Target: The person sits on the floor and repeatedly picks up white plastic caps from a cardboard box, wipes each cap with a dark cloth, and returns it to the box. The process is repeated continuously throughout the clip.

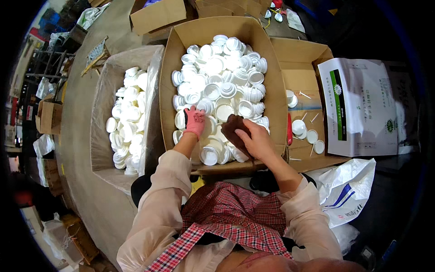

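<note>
My left hand (pixel 194 120), in a pink glove, lies over the left side of a cardboard box full of white plastic caps (pixel 227 89). Its fingertips touch a ridged cap; whether they grip it is hard to tell. At the box's near right, my right hand (pixel 256 140) is bare and pinches a dark brown cloth (pixel 237 133) between thumb and fingers, above the caps. More white caps (pixel 131 114) fill a plastic-lined box to the left.
On the right, a flattened-edge carton (pixel 302 78) holds loose caps (pixel 311 136), several white stems and a red-handled tool (pixel 289 129). Beyond it lies a printed white carton (pixel 367 108). A white woven sack (pixel 351 193) is near my right arm. A small folding stool (pixel 96 56) stands at upper left.
</note>
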Available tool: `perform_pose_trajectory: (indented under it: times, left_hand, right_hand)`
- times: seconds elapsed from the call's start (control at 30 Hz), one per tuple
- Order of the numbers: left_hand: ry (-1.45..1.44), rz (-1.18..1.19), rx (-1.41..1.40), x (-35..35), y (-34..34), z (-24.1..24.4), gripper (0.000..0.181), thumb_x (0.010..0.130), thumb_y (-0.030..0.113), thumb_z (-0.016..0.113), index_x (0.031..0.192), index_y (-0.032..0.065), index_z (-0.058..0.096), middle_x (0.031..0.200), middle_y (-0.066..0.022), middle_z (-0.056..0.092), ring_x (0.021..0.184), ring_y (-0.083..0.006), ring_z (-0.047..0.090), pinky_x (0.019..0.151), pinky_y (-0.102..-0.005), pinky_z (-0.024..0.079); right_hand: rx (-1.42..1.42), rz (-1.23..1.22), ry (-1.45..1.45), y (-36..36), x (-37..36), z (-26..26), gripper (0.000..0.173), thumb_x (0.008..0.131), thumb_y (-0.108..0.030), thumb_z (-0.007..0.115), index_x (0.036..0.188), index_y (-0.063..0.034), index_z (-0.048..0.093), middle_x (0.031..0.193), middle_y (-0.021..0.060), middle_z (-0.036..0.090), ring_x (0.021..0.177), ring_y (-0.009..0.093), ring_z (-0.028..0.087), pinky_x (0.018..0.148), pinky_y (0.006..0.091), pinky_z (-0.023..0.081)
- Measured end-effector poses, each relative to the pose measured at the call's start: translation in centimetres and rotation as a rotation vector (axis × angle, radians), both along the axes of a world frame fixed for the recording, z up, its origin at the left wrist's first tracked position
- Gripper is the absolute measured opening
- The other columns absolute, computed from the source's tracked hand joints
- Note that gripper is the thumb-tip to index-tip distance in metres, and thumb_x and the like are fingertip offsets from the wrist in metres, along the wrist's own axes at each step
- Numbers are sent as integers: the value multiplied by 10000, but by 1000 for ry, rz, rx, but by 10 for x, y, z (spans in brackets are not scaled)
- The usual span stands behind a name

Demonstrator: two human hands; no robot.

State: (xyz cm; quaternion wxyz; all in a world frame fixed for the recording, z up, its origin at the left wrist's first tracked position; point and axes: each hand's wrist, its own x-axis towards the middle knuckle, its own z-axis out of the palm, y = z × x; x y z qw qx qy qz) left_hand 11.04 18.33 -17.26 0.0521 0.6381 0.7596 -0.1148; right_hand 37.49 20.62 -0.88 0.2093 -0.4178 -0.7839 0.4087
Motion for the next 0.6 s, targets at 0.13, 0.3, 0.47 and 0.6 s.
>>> perform_pose_trajectory:
  times: [0.13, 0.3, 0.47, 0.6]
  left_hand:
    - [-229, 174, 143, 17, 0, 50, 417, 720, 279, 720, 1070, 68, 636, 1033, -143, 651, 1108, -340, 520, 977, -544, 343]
    - [-1715, 613, 394, 25, -21, 110, 557, 812, 200, 620, 1291, -62, 506, 1280, -252, 559, 1130, -343, 586, 983, -404, 464]
    - [-2277, 155, 578, 67, -28, 158, 496, 866, 179, 472, 1295, -71, 480, 1260, -275, 556, 1170, -391, 559, 1047, -466, 427]
    - [-3070, 288, 211, 79, -30, 146, 596, 975, 498, 414, 1234, -18, 557, 1179, -249, 618, 1128, -385, 584, 1025, -516, 419]
  right_hand:
    - [131, 65, -33, 3, -1, -8, 300, 860, -177, 632, 1142, -80, 594, 919, 173, 589, 858, 380, 608, 725, 450, 501]
    - [384, 163, -5, 7, -6, 0, 359, 775, -50, 651, 1122, -103, 577, 881, 127, 519, 790, 340, 588, 658, 430, 498]
    - [545, 147, 113, -26, -26, 0, 234, 799, -73, 621, 1031, -94, 594, 806, 116, 507, 747, 318, 599, 614, 425, 491]
    - [716, 272, 126, -50, -29, 18, 271, 743, -53, 630, 1008, -107, 613, 853, 93, 500, 768, 283, 583, 614, 386, 490]
